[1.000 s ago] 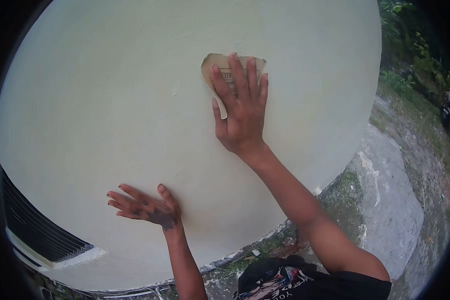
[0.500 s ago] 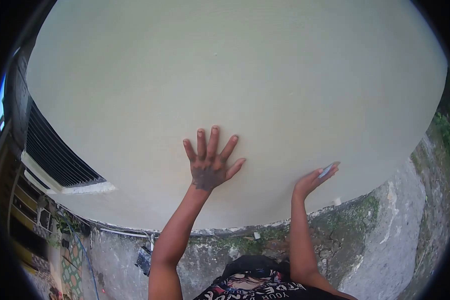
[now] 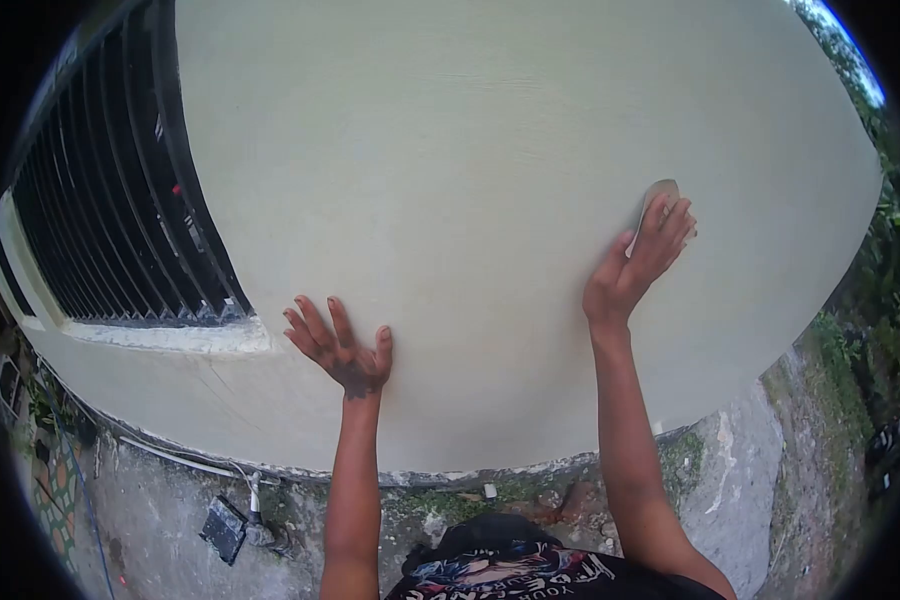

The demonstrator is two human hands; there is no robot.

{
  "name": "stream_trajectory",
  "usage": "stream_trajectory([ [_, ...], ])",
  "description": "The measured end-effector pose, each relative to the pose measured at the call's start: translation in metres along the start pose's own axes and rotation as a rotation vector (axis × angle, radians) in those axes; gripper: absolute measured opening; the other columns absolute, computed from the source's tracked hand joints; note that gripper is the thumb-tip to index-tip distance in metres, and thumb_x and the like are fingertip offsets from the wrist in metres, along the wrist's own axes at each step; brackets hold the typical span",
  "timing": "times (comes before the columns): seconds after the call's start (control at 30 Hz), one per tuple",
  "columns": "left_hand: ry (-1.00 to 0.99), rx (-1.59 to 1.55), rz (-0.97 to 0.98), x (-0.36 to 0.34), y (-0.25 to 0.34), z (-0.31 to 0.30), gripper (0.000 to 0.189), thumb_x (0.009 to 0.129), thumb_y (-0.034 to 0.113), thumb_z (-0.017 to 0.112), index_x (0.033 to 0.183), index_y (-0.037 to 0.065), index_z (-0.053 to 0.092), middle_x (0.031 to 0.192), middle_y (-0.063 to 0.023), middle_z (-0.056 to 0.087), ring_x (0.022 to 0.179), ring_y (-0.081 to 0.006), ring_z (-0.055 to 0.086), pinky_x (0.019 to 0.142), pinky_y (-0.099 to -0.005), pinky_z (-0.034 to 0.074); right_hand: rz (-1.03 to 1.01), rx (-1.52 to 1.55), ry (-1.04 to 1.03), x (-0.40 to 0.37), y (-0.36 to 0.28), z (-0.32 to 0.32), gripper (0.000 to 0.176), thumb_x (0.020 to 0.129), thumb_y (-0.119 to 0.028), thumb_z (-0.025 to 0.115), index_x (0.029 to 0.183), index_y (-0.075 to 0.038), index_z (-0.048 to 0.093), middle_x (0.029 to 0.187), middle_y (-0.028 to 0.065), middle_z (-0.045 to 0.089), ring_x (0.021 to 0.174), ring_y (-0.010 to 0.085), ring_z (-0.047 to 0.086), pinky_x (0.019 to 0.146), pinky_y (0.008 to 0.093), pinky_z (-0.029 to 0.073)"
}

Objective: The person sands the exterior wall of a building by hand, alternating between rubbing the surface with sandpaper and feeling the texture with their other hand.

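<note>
A pale, smooth wall (image 3: 470, 220) fills most of the view. My left hand (image 3: 345, 350) is at the lower left of the wall, its fingers spread and nothing in it; whether the palm touches the wall is unclear. Farther right and higher up, my right hand (image 3: 642, 258) holds a thin greyish sheet or pad (image 3: 660, 190) against the wall. Its fingers lie over the piece, whose upper end sticks out past the fingertips.
A barred window (image 3: 130, 180) with a pale sill (image 3: 170, 337) is at the left. Along the wall's foot run a white pipe (image 3: 185, 460) and mossy concrete ground (image 3: 420, 500), with a dark square object (image 3: 224, 529). Greenery (image 3: 885, 290) stands at the right.
My right hand has moved up the wall, and the piece now lies against it. My left hand has shifted left and down in view. More of the barred window shows.
</note>
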State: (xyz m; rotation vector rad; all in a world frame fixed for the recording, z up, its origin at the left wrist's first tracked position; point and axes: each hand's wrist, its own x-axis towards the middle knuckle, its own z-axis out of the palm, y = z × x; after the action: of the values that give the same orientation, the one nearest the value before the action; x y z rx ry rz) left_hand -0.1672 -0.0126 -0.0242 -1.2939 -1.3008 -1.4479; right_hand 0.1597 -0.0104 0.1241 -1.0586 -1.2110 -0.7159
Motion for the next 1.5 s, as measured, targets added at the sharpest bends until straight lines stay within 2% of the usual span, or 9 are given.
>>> stream_trajectory([
  [0.17,-0.039,-0.018,-0.015,-0.055,-0.005,-0.002,0.077,0.100,0.060,0.044,0.162,0.016,0.031,0.166,-0.0247,0.023,0.154,-0.0502,0.014,0.122,-0.0640,0.009,-0.468,-0.012,-0.277,0.013,-0.142,0.038,0.078,0.085,-0.008,0.057,0.160,-0.018,0.037,0.169,0.0123,0.025,0.157,0.0403,0.014,0.124,0.0599,0.006],
  [0.4,-0.121,-0.005,-0.019,-0.098,-0.016,-0.007,0.079,0.102,0.059,0.043,0.163,0.012,0.027,0.168,-0.0261,0.015,0.155,-0.0492,0.011,0.122,-0.0633,0.008,-1.200,0.055,-0.504,-0.095,-0.206,0.096,0.061,0.095,-0.023,0.051,0.156,-0.025,0.041,0.168,0.0003,0.029,0.156,0.0220,0.024,0.131,0.0474,0.009],
  [0.63,-0.093,-0.070,-0.014,-0.004,0.039,-0.009,0.079,0.102,0.054,0.046,0.164,0.010,0.024,0.169,-0.0247,0.013,0.155,-0.0471,0.010,0.121,-0.0638,0.006,-0.754,0.198,-0.255,0.014,-0.203,0.078,0.059,0.091,-0.016,0.056,0.149,-0.028,0.051,0.165,0.0002,0.034,0.157,0.0263,0.022,0.129,0.0512,0.011],
  [0.77,-0.096,-0.047,0.017,0.047,0.091,0.002,0.082,0.099,0.054,0.051,0.163,0.010,0.026,0.167,-0.0267,0.016,0.155,-0.0490,0.010,0.121,-0.0653,0.003,-0.362,0.161,-0.157,0.048,-0.112,0.032,0.070,0.085,-0.012,0.063,0.151,-0.028,0.050,0.165,0.0042,0.035,0.156,0.0332,0.022,0.124,0.0590,0.014],
  [0.83,-0.080,-0.039,0.049,0.051,0.116,0.007,0.082,0.098,0.054,0.051,0.163,0.011,0.025,0.167,-0.0267,0.015,0.155,-0.0486,0.009,0.121,-0.0656,0.001,-0.182,0.069,-0.154,0.022,-0.044,0.002,0.080,0.081,-0.003,0.059,0.155,-0.029,0.045,0.165,0.0055,0.034,0.156,0.0346,0.021,0.123,0.0606,0.013],
  [0.97,-0.083,-0.031,0.103,0.040,0.181,0.029,0.087,0.096,0.056,0.052,0.163,0.007,0.023,0.168,-0.0276,0.012,0.156,-0.0481,0.003,0.121,-0.0651,-0.003,0.195,-0.030,0.009,-0.094,0.095,-0.030,0.055,0.106,-0.030,0.039,0.160,-0.022,0.036,0.168,0.0173,0.024,0.157,0.0423,0.011,0.121,0.0645,0.005],
  [1.13,-0.128,-0.023,0.178,0.048,0.251,0.039,0.092,0.094,0.059,0.054,0.163,0.006,0.023,0.168,-0.0291,0.011,0.156,-0.0497,-0.001,0.120,-0.0658,-0.008,0.815,0.081,0.225,-0.187,0.165,-0.059,0.065,0.111,-0.042,0.027,0.162,-0.003,0.021,0.170,0.0214,0.014,0.157,0.0420,0.005,0.125,0.0573,0.003],
  [1.37,-0.180,0.042,0.599,0.075,0.194,0.023,0.088,0.090,0.066,0.058,0.161,0.020,0.034,0.168,-0.0223,0.021,0.157,-0.0437,0.009,0.122,-0.0651,-0.005,0.607,-0.076,0.131,-0.141,0.143,-0.045,0.062,0.112,-0.039,0.026,0.163,-0.004,0.021,0.170,0.0214,0.009,0.157,0.0432,0.004,0.125,0.0579,0.003],
  [1.5,-0.090,0.032,0.351,0.085,0.083,0.006,0.089,0.090,0.072,0.055,0.161,0.022,0.035,0.168,-0.0201,0.022,0.157,-0.0422,0.011,0.123,-0.0637,-0.002,0.316,-0.054,0.048,-0.063,0.073,-0.025,0.058,0.110,-0.030,0.032,0.163,-0.009,0.025,0.170,0.0205,0.010,0.157,0.0436,0.004,0.124,0.0605,0.002],
])
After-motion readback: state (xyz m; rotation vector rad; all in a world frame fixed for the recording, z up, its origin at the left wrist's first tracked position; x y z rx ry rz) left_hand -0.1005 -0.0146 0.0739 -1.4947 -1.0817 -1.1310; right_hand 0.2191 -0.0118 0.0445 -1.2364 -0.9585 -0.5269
